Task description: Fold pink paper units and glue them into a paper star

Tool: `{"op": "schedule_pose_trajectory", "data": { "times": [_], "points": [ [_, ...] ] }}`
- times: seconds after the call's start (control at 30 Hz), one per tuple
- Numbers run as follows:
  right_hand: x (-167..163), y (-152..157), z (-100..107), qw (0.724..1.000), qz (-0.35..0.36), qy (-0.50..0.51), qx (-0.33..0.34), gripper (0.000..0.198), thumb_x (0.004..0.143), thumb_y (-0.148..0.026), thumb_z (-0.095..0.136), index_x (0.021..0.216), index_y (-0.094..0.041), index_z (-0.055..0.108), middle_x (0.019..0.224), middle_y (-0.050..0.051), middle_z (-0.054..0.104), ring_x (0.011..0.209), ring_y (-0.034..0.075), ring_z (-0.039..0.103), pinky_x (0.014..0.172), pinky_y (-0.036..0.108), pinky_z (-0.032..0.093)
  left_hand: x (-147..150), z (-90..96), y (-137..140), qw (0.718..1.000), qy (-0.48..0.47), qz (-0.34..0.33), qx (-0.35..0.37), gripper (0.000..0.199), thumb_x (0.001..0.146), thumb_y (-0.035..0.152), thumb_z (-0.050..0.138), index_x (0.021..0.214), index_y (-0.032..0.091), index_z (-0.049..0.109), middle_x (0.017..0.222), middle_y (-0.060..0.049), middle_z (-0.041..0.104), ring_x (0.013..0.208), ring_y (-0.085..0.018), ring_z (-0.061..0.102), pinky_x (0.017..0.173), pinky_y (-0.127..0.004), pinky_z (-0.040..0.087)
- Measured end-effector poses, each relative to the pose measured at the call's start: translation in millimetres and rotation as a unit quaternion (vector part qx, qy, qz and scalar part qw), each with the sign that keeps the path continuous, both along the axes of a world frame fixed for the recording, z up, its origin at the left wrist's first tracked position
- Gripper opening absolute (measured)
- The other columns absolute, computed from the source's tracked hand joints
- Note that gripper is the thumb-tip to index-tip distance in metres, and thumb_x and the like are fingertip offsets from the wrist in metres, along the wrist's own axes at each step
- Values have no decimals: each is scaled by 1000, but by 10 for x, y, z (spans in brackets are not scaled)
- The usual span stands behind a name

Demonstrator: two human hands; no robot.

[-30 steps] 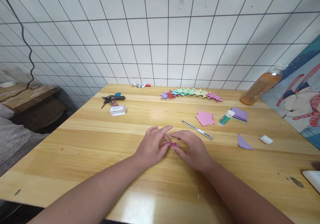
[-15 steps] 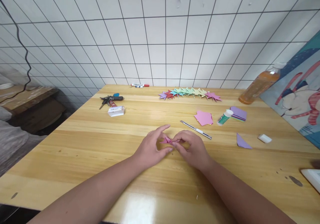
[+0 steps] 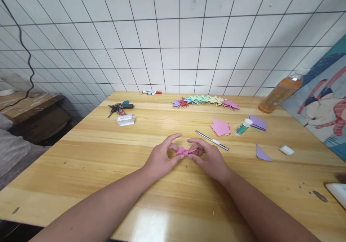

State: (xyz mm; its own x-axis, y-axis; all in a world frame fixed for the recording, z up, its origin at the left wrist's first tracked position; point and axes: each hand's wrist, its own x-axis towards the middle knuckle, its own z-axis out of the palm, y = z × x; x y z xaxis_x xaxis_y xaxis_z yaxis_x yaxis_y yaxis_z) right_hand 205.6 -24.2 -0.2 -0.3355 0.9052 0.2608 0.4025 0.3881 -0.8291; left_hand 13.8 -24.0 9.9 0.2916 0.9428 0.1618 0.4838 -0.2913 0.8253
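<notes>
Head view, left hand [image 3: 164, 158]: pinching the left side of the folded pink paper [image 3: 183, 151] — index finger raised
Right hand [image 3: 210, 159]: gripping its right side with thumb and curled fingers
Folded pink paper: between both hands, over the wooden table [image 3: 113, 195]
Cutter knife [image 3: 212, 140]: just beyond the right hand
Purple triangle [image 3: 262, 153]: farther right, near the white eraser [image 3: 286, 150]

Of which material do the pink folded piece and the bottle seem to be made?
Pink folded piece: apparently matte paper, judging by its crisp folds and thin points.
Bottle: probably smooth, clear plastic, since the amber liquid shows through; glass remains possible.
</notes>
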Motion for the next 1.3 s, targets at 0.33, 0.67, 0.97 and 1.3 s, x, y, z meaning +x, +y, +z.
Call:
{"op": "schedule_pose_trajectory", "data": {
  "times": [0.33,0.67,0.97,1.3],
  "points": [
    [13,-2,27,998,-19,-59,25,37,77,-24,58,113,-25,52,76,-1,63,61,12,56,58,25,46,6,-13,26,998,-53,-19,-18,60,69,20,65,125,24,42,80,0,65,80,-16,62,83,-32,45],
    [101,42,69,995,-89,-51,21,38,80,-34,53,116,-23,51,94,4,63,65,13,54,56,25,45,-33,-93,168,971,-207,18,-116,63,70,29,66,125,18,38,73,0,63,70,-15,63,68,-26,46],
    [481,260,53,949,-298,-89,56,29,79,-32,50,105,-22,59,82,1,64,57,13,50,56,27,41,-288,-131,369,988,-5,151,-30,77,70,36,63,134,22,23,103,-5,55,59,-9,53,60,-27,45],
    [871,407,-15,878,-323,-342,85,37,76,-27,50,111,-21,59,105,7,63,102,25,50,84,35,38,-355,-116,351,957,248,76,127,58,75,12,48,130,20,34,117,-8,54,110,-25,47,95,-41,37]
  ]
}}
